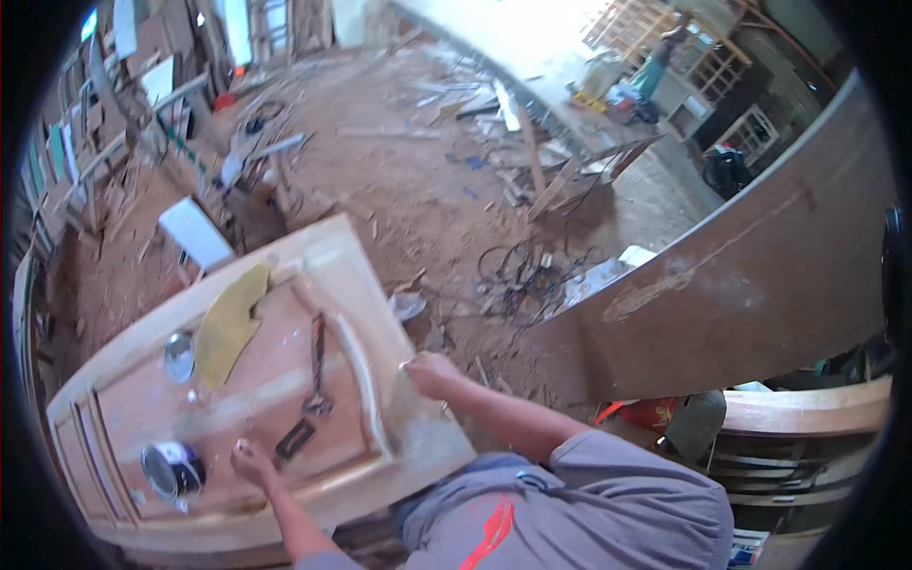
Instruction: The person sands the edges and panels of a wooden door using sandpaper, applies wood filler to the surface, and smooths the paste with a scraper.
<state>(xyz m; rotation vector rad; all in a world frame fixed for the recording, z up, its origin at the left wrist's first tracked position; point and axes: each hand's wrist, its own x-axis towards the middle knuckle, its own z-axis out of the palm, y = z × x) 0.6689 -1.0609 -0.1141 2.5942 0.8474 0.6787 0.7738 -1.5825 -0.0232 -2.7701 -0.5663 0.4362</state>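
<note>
A pale wooden door panel (418, 446) with raised moulding lies in front of me. My right hand (432, 375) is closed at its right-hand border; a small pale bit shows at the fingers, too little to name. Over the panel's near part, my left hand (252, 463) is curled closed, and whatever it may hold is hidden. To its left stands an open dark tin (173, 470). Close by on its right lies a small black block (294, 440). A hammer (318, 366), a torn yellow sheet like sandpaper (231, 328) and a round clear container or lid (179, 356) rest farther up the panel.
A large curved brown board (750, 275) rises on the right. Tangled cables (518, 266) and wood scraps (484, 100) litter the dirt floor (399, 190). Boards (176, 38) lean at the back left. Curved wooden pieces (807, 408) are stacked at lower right.
</note>
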